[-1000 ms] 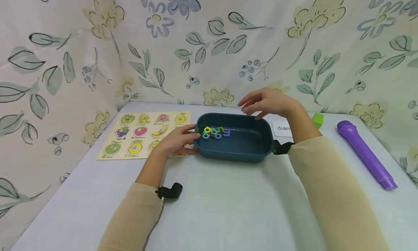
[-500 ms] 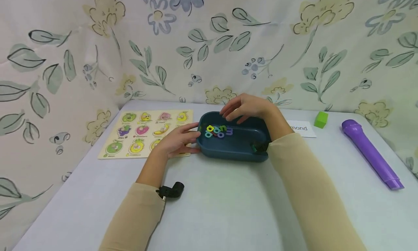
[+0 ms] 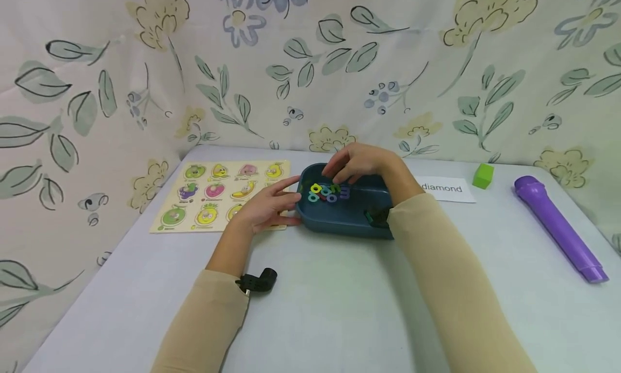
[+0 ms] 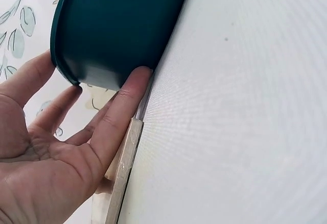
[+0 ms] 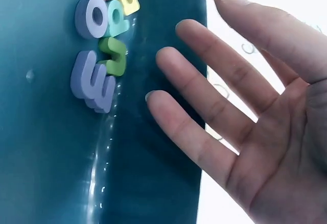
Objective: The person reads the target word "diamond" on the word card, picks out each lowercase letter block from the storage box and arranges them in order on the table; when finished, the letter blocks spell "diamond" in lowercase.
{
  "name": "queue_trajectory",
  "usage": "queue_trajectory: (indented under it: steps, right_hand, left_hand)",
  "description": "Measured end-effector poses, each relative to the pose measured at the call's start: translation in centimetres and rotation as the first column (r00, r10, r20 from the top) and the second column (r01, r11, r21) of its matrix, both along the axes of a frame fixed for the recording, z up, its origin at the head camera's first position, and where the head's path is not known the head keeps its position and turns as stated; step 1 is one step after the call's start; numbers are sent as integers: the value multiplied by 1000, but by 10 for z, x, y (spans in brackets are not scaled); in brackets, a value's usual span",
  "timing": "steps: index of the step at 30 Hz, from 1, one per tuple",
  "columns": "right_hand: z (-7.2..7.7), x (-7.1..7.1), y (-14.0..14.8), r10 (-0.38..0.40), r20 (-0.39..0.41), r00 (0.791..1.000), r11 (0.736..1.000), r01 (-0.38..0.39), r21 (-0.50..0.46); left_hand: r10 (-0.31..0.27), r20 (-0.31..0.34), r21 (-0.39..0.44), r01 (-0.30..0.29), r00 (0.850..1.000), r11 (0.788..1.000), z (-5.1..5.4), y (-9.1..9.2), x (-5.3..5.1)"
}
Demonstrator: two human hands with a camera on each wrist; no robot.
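A dark teal bin (image 3: 339,226) stands on the table with several colourful letters in its left part. My left hand (image 3: 264,207) lies at its left end, fairly straight fingertips touching the rim and outer wall, as the left wrist view (image 4: 61,147) shows. Over the bin hovers my right hand (image 3: 361,161), holding nothing. In the right wrist view its spread fingers (image 5: 194,112) are apart from the letters: a purple m (image 5: 93,81), a green n (image 5: 116,55), a lilac ring-shaped letter (image 5: 84,17), a teal letter (image 5: 116,25) and a yellow letter (image 5: 129,2). A red piece is partly covered.
Left of the bin lies a wooden fruit puzzle board (image 3: 213,191). On the right are a card (image 3: 448,189) reading "diamond", a green block (image 3: 483,176) and a purple toy microphone (image 3: 558,227). A floral cloth (image 3: 310,92) hangs behind the table.
My right hand has moved left and slightly down, from the bin's back right rim to over the letters. The left hand stays at the bin's left end.
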State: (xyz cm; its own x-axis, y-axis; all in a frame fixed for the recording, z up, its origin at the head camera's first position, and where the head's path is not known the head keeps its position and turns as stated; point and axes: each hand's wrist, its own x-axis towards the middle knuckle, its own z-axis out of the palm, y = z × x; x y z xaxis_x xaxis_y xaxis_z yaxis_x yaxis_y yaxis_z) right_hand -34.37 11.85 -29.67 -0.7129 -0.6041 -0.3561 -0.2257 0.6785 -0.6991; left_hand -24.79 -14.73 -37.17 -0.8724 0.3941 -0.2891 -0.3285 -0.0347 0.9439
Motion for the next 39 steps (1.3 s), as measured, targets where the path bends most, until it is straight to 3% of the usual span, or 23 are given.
queue_trajectory:
  steps: [11, 24, 39]
  right_hand:
    - [-12, -2, -13, 63, -45, 997, 990, -57, 128]
    - [-23, -1, -20, 47, 11, 999, 982, -48, 180]
    - [-28, 0, -24, 139, 59, 989, 946, -150, 288]
  left_hand:
    - [-4, 2, 20, 4, 1000, 1000, 1, 0, 1]
    - [11, -1, -6, -11, 1000, 1000, 2, 1, 1]
    - [14, -4, 11, -14, 1000, 1000, -1, 1, -1]
